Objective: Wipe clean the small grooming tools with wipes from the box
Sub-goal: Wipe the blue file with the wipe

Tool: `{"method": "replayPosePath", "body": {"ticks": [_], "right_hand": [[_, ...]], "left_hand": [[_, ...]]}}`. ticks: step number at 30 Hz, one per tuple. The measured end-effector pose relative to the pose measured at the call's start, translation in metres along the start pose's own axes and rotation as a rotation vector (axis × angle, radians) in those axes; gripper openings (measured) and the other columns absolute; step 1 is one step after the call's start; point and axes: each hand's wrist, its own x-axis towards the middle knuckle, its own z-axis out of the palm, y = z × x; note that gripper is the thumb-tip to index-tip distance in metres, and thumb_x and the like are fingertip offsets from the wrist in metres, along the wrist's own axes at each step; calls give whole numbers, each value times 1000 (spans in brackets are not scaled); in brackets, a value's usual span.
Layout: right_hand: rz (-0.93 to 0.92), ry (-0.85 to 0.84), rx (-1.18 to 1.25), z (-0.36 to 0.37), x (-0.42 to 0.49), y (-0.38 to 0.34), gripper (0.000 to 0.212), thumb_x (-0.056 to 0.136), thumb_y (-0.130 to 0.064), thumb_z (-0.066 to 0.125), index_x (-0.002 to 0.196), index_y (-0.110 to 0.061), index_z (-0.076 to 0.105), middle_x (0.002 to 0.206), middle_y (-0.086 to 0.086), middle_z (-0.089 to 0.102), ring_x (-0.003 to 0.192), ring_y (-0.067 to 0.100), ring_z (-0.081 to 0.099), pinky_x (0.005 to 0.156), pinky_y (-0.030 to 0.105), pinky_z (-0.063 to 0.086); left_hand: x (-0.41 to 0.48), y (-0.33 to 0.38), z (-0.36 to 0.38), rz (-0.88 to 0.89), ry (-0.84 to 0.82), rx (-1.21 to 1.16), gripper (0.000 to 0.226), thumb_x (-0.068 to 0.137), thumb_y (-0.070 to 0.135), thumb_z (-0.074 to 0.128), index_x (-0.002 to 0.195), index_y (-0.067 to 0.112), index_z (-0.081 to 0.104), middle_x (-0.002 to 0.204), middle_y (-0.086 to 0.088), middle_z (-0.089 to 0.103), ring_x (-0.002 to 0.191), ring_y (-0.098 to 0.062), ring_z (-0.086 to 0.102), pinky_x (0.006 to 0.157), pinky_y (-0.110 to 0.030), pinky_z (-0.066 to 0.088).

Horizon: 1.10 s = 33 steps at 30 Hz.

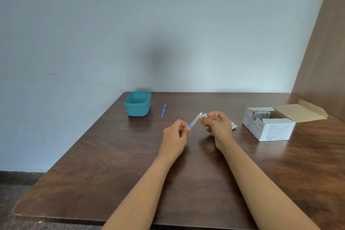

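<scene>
My left hand (176, 133) grips the blue handle end of a small metal nail file (195, 120), its blade pointing up and to the right. My right hand (217, 124) pinches a small white wipe (204, 115) against the tip of the file. A second grooming tool, thin with a blue handle (163, 111), lies on the table beyond my left hand. The white box of wipes (268, 127) stands open to the right, with wrapped wipes visible inside.
A teal plastic tub (138, 103) stands at the table's far left corner. A torn wipe wrapper (234, 125) lies behind my right hand. The brown wooden table (130, 164) meets a pale wall at the back and a wood panel at the right.
</scene>
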Motion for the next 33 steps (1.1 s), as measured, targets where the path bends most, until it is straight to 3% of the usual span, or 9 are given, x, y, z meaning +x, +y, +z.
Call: {"method": "replayPosePath", "body": {"ticks": [8,16,24,29,33], "right_hand": [[-28,-74,-71,3,-2,-8,25,78,6,67,90,-14,57,81,9,69,68,16,61,67,25,52],[-66,-119,-12,4,-3,-12,28,80,8,64,99,-11,54,78,12,70,66,16,69,58,18,51],[39,-190,67,2,-1,-18,24,90,3,49,106,-12,58,81,7,74,69,15,72,64,20,56],[76,-262,108,-1,-2,-16,33,82,6,64,110,-12,60,88,8,74,79,16,72,68,20,55],[96,-217,107,-1,-2,-14,25,80,-1,70,101,-12,66,85,3,75,76,11,71,63,17,53]], "left_hand": [[0,2,1,-18,-2,22,10,94,22,56,86,19,60,79,1,66,70,-9,55,59,-13,40],[2,0,0,-39,41,31,11,94,22,57,85,18,61,74,3,64,67,-8,52,58,-15,40],[3,-1,-1,-49,69,39,10,94,21,56,87,18,62,70,4,61,63,-7,50,60,-20,42],[4,0,0,-53,61,47,9,95,21,56,87,19,61,71,4,61,64,-7,50,59,-19,41],[3,1,1,-35,50,51,10,94,21,56,87,19,62,74,2,64,66,-9,52,60,-21,42]]}}
